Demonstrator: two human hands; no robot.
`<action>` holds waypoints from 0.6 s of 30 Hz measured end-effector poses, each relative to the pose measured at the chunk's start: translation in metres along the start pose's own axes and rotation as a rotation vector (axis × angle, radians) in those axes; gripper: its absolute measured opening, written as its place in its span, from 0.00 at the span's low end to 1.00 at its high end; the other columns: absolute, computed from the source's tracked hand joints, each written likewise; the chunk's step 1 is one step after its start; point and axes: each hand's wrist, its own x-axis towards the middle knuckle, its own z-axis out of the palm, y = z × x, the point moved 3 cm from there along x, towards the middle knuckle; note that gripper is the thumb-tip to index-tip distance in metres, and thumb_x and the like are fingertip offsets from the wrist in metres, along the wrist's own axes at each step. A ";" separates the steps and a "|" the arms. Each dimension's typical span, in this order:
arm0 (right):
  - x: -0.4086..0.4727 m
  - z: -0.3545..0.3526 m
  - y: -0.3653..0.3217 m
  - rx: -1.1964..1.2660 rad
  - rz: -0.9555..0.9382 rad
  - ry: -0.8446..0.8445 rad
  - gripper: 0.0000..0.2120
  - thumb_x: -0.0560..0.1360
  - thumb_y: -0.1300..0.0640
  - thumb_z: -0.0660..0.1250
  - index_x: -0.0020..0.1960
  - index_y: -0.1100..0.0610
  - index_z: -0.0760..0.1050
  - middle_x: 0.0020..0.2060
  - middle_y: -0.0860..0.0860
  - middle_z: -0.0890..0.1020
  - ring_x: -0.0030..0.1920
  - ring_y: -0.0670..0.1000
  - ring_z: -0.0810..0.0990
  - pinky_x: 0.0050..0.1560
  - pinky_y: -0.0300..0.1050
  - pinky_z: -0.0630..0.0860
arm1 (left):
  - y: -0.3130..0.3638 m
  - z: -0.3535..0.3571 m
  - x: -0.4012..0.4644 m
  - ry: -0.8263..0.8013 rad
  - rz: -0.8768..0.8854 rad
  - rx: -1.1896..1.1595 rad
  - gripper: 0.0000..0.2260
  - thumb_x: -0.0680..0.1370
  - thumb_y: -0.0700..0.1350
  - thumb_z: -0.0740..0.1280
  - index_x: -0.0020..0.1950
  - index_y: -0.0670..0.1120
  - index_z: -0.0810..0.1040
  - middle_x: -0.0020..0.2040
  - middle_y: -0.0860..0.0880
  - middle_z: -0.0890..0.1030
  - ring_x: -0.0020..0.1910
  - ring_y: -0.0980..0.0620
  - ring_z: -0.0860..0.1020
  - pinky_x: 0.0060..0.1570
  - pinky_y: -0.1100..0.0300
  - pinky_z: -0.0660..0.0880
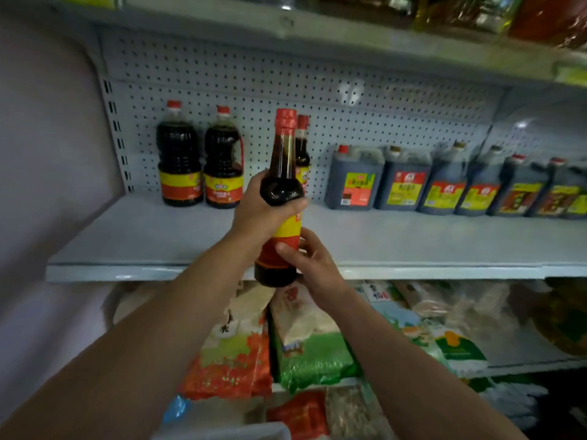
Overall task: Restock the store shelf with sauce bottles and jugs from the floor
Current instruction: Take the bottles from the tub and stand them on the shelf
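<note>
Far left: plain pale wall, then the slotted upright of a white shelf unit with a pegboard back panel.

On the middle shelf, left end, against the back panel: two large dark sauce bottles with red caps and yellow-red labels, upright, side by side, nearly touching.

Centre, in front of the shelf: a tall sauce bottle, red foil cap, dark liquid, yellow-red label, held upright in the air with its base level with the shelf's front lip. The left hand is curled round its shoulder and upper label. The right hand grips the lower part from the right side, thumb across the red label band, fingers behind. Both forearms are bare.

Directly behind the held bottle's neck, a second slim bottle of the same kind stands on the shelf near the back panel; it is mostly hidden.

Right of centre to the right edge: a row of square dark jugs with handles and yellow, red or green labels, upright, packed side by side along the back. Labels blurred, not readable.

Top shelf: packaged goods, blurred.

Lower shelf: bagged goods, a red-and-green bag at left, a green bag beside it, paler bags to the right.
</note>
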 end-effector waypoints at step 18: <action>0.156 -0.130 0.009 -0.159 -0.091 0.100 0.36 0.68 0.70 0.78 0.69 0.55 0.67 0.61 0.52 0.79 0.54 0.39 0.81 0.51 0.39 0.82 | -0.083 0.102 0.134 -0.270 -0.135 0.286 0.38 0.69 0.55 0.78 0.75 0.64 0.64 0.65 0.54 0.78 0.61 0.49 0.78 0.58 0.44 0.79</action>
